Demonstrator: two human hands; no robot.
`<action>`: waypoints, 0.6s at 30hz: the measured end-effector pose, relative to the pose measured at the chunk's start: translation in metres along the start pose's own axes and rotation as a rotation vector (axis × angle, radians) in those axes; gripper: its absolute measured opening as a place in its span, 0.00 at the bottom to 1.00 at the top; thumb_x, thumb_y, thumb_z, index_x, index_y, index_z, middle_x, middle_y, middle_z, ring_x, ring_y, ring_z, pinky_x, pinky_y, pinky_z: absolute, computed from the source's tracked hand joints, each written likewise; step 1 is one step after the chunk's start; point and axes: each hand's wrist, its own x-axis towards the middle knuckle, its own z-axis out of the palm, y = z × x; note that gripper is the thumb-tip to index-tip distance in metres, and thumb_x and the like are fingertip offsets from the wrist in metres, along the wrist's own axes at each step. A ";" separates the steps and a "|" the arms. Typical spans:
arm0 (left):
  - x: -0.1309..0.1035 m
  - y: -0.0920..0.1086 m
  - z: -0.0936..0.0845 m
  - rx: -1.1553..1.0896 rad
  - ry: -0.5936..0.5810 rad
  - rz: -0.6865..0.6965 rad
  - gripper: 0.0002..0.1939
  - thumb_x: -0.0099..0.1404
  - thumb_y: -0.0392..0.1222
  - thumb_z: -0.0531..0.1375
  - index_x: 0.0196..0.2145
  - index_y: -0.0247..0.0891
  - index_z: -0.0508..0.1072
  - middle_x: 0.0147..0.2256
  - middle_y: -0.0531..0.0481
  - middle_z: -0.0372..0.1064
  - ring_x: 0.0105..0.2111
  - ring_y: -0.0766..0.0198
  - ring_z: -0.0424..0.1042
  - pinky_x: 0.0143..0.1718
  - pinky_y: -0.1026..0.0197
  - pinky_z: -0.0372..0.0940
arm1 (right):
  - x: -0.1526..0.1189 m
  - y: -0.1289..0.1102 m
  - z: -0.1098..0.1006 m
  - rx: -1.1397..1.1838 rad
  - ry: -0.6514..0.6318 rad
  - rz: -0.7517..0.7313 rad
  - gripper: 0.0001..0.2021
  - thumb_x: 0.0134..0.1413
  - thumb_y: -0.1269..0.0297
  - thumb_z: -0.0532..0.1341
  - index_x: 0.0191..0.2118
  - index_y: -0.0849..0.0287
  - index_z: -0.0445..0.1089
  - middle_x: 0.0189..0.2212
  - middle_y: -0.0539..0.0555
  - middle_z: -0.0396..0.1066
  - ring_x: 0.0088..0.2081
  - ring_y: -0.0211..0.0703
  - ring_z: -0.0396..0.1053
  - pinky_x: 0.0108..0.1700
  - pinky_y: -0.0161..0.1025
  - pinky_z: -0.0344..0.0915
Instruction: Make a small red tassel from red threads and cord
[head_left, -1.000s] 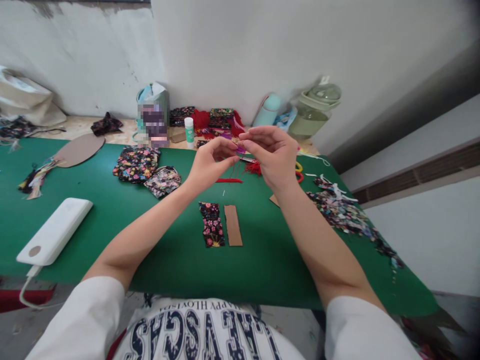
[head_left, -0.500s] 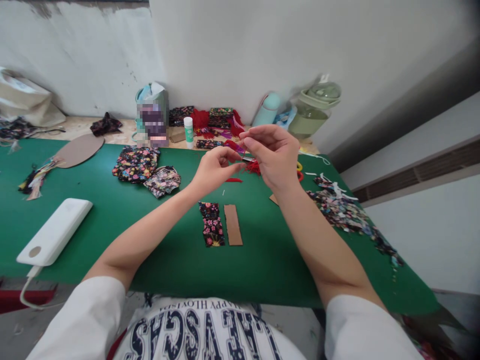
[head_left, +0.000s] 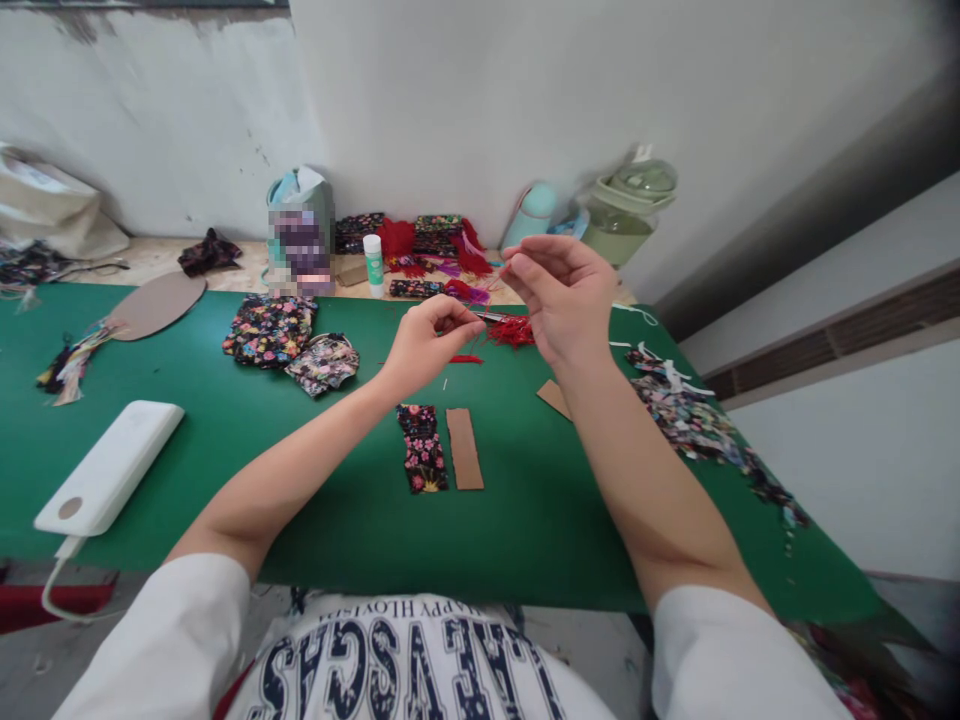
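Free room lies on the green mat (head_left: 529,520) between the brown strip (head_left: 466,450) and right forearm (head_left: 634,480); 1 white power bank (head_left: 112,465) obstructs the near left, 1 scrap heap (head_left: 686,422) the right side.

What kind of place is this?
Probably a small craft or sewing workspace: a green-topped worktable holds stacked floral fabric pieces, a heap of fabric scraps and a bundle of red thread.
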 end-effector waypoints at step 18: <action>0.006 0.002 -0.005 -0.058 0.050 -0.100 0.05 0.54 0.31 0.63 0.24 0.35 0.71 0.22 0.55 0.67 0.22 0.71 0.61 0.25 0.65 0.58 | 0.004 -0.039 -0.006 0.244 0.049 0.099 0.08 0.47 0.67 0.68 0.32 0.50 0.68 0.31 0.47 0.71 0.38 0.37 0.72 0.52 0.41 0.69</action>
